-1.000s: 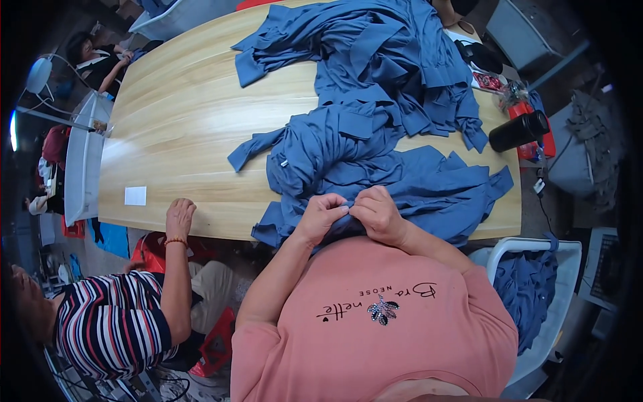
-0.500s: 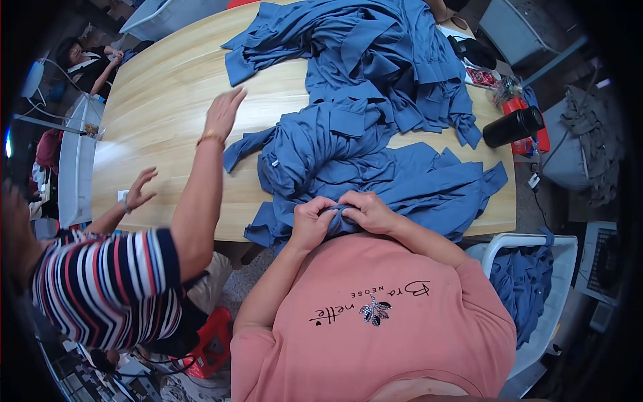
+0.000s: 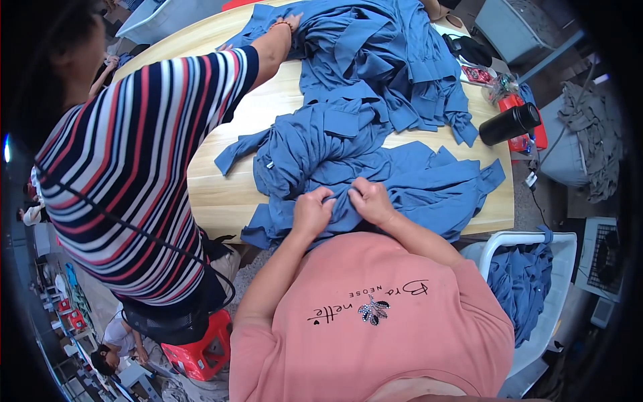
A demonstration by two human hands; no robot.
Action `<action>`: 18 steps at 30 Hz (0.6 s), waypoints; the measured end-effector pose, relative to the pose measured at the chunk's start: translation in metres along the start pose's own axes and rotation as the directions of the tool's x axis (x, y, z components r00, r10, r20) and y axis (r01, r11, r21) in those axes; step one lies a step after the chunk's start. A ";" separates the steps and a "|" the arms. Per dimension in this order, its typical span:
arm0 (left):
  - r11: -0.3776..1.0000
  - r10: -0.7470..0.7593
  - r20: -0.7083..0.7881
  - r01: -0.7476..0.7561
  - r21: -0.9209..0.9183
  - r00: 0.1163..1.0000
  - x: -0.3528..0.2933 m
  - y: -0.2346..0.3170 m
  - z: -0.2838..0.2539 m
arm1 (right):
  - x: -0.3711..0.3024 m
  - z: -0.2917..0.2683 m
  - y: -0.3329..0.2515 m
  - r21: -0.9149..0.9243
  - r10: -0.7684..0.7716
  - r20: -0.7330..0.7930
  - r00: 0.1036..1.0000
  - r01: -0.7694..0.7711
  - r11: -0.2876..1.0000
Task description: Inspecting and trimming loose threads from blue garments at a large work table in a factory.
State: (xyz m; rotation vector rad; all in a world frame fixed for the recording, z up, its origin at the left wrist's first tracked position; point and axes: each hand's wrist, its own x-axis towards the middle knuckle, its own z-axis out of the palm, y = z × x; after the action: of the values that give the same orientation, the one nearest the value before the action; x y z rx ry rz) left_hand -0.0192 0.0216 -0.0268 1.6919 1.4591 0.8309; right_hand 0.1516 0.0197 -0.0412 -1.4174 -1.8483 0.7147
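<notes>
A blue collared garment [image 3: 422, 184] lies rumpled along the near edge of the wooden table, its cloth bunched in front of me. My left hand [image 3: 313, 211] is closed on a fold of it, thumb and fingers pinched together. A short way to the right, my right hand [image 3: 372, 202] pinches another part of the same cloth, a little farther from my body. Between the two hands runs a short stretch of fabric. Beyond them a larger heap of blue garments [image 3: 375, 50] spreads over the far part of the table.
A co-worker in a striped shirt [image 3: 147, 147] leans over the table [image 3: 214, 191] at left, a hand [image 3: 289, 25] at the heap. At right stand a black bottle [image 3: 509, 125] and a white bin [image 3: 566, 281] holding blue cloth. A red stool [image 3: 201, 345] is lower left.
Both my hands have moved slightly apart and the right one a little away from me, still gripping the cloth. The co-worker has stepped in and reached to the far heap.
</notes>
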 end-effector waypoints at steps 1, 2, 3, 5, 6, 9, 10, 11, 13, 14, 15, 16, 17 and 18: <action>0.998 -0.045 0.058 0.042 0.052 0.997 0.004 -0.008 -0.004 | 0.003 -0.002 0.005 -0.104 0.021 0.001 1.000 -0.021 0.994; 0.990 -0.108 0.122 0.095 0.108 0.987 0.008 -0.016 -0.008 | 0.004 -0.004 0.009 -0.227 0.060 -0.012 0.998 -0.061 0.972; 0.973 -0.212 0.156 0.194 0.125 0.965 0.010 -0.024 -0.011 | 0.004 -0.005 0.011 -0.295 0.153 0.096 0.984 -0.119 0.948; 0.967 -0.240 0.177 0.219 0.127 0.955 0.013 -0.039 -0.011 | 0.003 -0.004 0.011 -0.300 -0.047 0.080 0.996 0.069 0.951; 0.965 -0.254 0.187 0.236 0.116 0.949 0.013 -0.044 -0.010 | 0.004 -0.002 0.010 -0.325 -0.229 0.052 0.972 0.234 0.916; 0.950 -0.312 0.214 0.310 0.044 0.926 0.013 -0.056 -0.003 | 0.008 0.005 0.006 -0.290 -0.525 0.096 0.846 0.528 0.798; 0.933 -0.340 0.251 0.358 -0.031 0.907 0.014 -0.058 -0.001 | 0.010 0.008 0.005 -0.234 -0.604 0.181 0.776 0.631 0.740; 0.941 -0.323 0.233 0.338 -0.025 0.917 0.014 -0.060 -0.001 | 0.014 0.013 0.004 -0.215 -0.636 0.150 0.757 0.653 0.726; 0.854 -0.438 0.376 0.508 -0.108 0.817 0.014 -0.059 -0.002 | 0.018 0.020 0.004 -0.176 -0.621 0.139 0.771 0.637 0.751; 0.858 -0.439 0.366 0.504 -0.101 0.821 0.014 -0.058 -0.004 | 0.019 0.023 0.005 -0.117 -0.595 0.105 0.797 0.604 0.788; 0.781 -0.434 0.422 0.566 -0.264 0.796 0.013 -0.055 -0.006 | 0.019 0.025 0.005 -0.122 -0.590 0.147 0.794 0.606 0.786; 0.672 -0.417 0.477 0.616 -0.412 0.774 0.012 -0.053 -0.009 | 0.018 0.026 0.005 -0.090 -0.583 0.124 0.803 0.594 0.799; 0.670 -0.418 0.476 0.616 -0.414 0.774 0.010 -0.049 -0.011 | 0.017 0.026 0.005 -0.056 -0.569 0.117 0.814 0.577 0.815; 0.566 -0.410 0.517 0.654 -0.502 0.751 0.008 -0.046 -0.013 | 0.016 0.025 0.004 -0.059 -0.572 0.107 0.813 0.580 0.813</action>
State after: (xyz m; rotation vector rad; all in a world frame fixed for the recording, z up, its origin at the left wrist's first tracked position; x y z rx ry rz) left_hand -0.0523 0.0351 -0.0597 0.7090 1.1306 0.5509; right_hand 0.1317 0.0358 -0.0564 -0.7930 -2.2430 0.3838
